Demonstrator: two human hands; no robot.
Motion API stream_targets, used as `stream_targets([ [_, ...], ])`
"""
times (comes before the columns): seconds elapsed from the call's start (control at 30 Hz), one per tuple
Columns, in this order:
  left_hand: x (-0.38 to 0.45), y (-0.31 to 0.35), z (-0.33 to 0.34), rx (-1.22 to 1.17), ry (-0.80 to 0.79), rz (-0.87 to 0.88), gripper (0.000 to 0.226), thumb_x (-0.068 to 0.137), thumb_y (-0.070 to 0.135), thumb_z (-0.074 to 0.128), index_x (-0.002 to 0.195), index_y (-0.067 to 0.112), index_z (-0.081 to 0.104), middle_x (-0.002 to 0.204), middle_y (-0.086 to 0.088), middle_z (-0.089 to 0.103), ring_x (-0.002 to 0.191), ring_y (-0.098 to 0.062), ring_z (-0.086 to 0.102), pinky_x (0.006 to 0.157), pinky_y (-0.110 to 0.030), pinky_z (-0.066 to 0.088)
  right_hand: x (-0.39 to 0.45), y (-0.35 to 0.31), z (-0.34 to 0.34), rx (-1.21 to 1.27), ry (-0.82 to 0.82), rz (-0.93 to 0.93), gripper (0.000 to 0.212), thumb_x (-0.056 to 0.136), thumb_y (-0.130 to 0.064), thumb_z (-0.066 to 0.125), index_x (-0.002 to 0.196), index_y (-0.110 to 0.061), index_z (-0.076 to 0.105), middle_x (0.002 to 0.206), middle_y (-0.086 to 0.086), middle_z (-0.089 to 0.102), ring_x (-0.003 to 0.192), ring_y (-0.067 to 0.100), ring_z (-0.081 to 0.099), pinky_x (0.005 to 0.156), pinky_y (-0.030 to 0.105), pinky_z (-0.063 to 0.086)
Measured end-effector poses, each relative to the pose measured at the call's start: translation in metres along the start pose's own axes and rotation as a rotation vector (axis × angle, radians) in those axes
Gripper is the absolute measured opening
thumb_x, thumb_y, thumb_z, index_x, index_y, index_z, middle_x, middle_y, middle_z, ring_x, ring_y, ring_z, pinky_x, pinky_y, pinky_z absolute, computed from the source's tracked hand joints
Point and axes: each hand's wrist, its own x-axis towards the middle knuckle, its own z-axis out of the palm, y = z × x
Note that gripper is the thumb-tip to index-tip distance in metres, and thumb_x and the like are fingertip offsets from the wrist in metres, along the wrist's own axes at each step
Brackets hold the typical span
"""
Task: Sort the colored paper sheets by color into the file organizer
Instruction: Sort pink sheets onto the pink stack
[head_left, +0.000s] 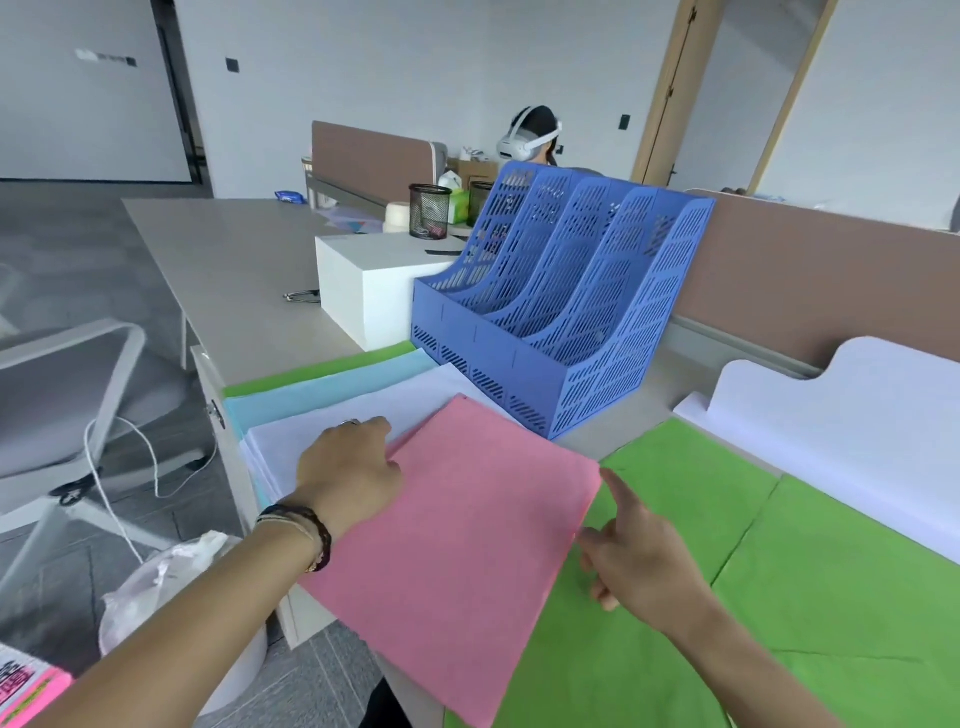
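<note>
hands (353, 467) gripping pink sheets (457, 545), long axis probably toward organizer (561, 306)

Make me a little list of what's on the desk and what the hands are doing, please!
organizer: blue file organizer, slots look empty
top sheet: pink paper
under it: white paper, light blue paper, a green edge at the back
right side: green paper
left hand: resting on the pink sheet's left edge
right hand: open, index finger at the pink sheet's right edge
sorted so far: nothing
</note>
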Motion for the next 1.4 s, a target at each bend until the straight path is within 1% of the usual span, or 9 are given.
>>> stream_targets([
  [0.17,0.009,0.011,0.000,0.035,-0.122,-0.027,0.044,0.095,0.037,0.050,0.137,0.022,0.053,0.135,-0.002,0.059,0.123,-0.027,0.056,0.095,-0.033,0.048,-0.003,-0.011,0.002,0.035,-0.093,0.016,0.080,0.089,-0.018,0.052,0.160,-0.027,0.015,0.080,0.005,0.075,0.064,0.017,0.074,0.076,0.039,0.062],
  [0.4,0.041,0.017,-0.003,-0.129,-0.217,-0.095,0.026,0.088,0.032,0.052,0.070,0.015,0.046,0.073,-0.002,0.053,0.066,-0.022,0.052,0.055,-0.028,0.031,0.001,-0.013,0.005,0.175,-0.154,0.064,0.071,0.089,-0.017,0.056,0.155,-0.027,0.034,0.091,0.008,0.075,0.075,0.019,0.076,0.080,0.042,0.062],
  [0.6,0.058,0.024,-0.008,-0.378,-0.284,-0.136,0.024,0.089,0.026,0.067,0.105,0.009,0.060,0.106,-0.009,0.061,0.095,-0.025,0.059,0.076,-0.030,0.046,0.003,-0.004,0.003,0.333,-0.183,0.091,0.067,0.092,-0.011,0.056,0.154,-0.024,0.035,0.098,0.002,0.067,0.081,0.025,0.076,0.084,0.042,0.061],
  [0.77,0.056,0.037,-0.004,-0.341,-0.344,-0.003,0.024,0.092,0.016,0.065,0.116,0.012,0.060,0.115,-0.003,0.060,0.106,-0.022,0.056,0.081,-0.029,0.044,0.004,-0.001,0.010,0.405,-0.180,0.061,0.065,0.091,-0.009,0.056,0.152,-0.026,0.038,0.134,0.007,0.054,0.082,0.028,0.076,0.085,0.042,0.061],
  [0.9,0.066,0.037,-0.016,-0.363,-0.283,0.046,0.025,0.092,-0.002,0.059,0.114,0.008,0.063,0.100,-0.004,0.064,0.092,-0.021,0.056,0.069,-0.024,0.041,0.005,-0.004,0.015,0.473,-0.200,0.021,0.068,0.086,-0.017,0.061,0.150,-0.031,0.040,0.145,0.005,0.047,0.094,0.031,0.073,0.088,0.041,0.060],
  [1.03,0.082,0.024,-0.024,-0.345,-0.242,0.025,0.023,0.091,-0.005,0.059,0.110,0.008,0.061,0.102,-0.006,0.061,0.097,-0.024,0.055,0.068,-0.026,0.039,0.002,0.001,0.005,0.257,-0.116,-0.088,0.064,0.092,-0.023,0.062,0.151,-0.035,0.039,0.153,-0.003,0.044,0.119,0.016,0.063,0.094,0.031,0.056],
  [1.23,0.082,0.015,0.001,-0.192,-0.178,0.068,0.039,0.082,-0.002,0.054,0.118,0.010,0.064,0.115,-0.008,0.069,0.100,-0.029,0.062,0.074,-0.032,0.050,-0.003,0.014,-0.006,0.000,-0.092,-0.147,0.054,0.097,-0.023,0.056,0.148,-0.035,0.044,0.143,0.001,0.055,0.097,0.009,0.070,0.076,0.017,0.052],
  [1.33,0.078,0.019,0.003,-0.115,-0.100,0.094,0.055,0.079,0.002,0.054,0.132,0.017,0.060,0.125,-0.004,0.067,0.107,-0.031,0.061,0.085,-0.036,0.055,-0.010,0.026,-0.009,-0.470,-0.161,-0.184,0.058,0.102,-0.051,0.045,0.156,-0.040,0.026,0.164,0.000,0.028,0.151,0.022,0.027,0.123,0.042,0.021],
  [1.4,0.076,0.021,0.005,-0.089,-0.091,0.086,0.061,0.079,0.002,0.053,0.138,0.019,0.056,0.123,-0.005,0.067,0.105,-0.031,0.062,0.084,-0.038,0.057,-0.014,0.035,-0.011,-0.617,-0.209,-0.134,0.063,0.100,-0.063,0.032,0.157,-0.042,0.015,0.169,-0.003,0.001,0.155,0.027,-0.007,0.125,0.054,-0.003],
])
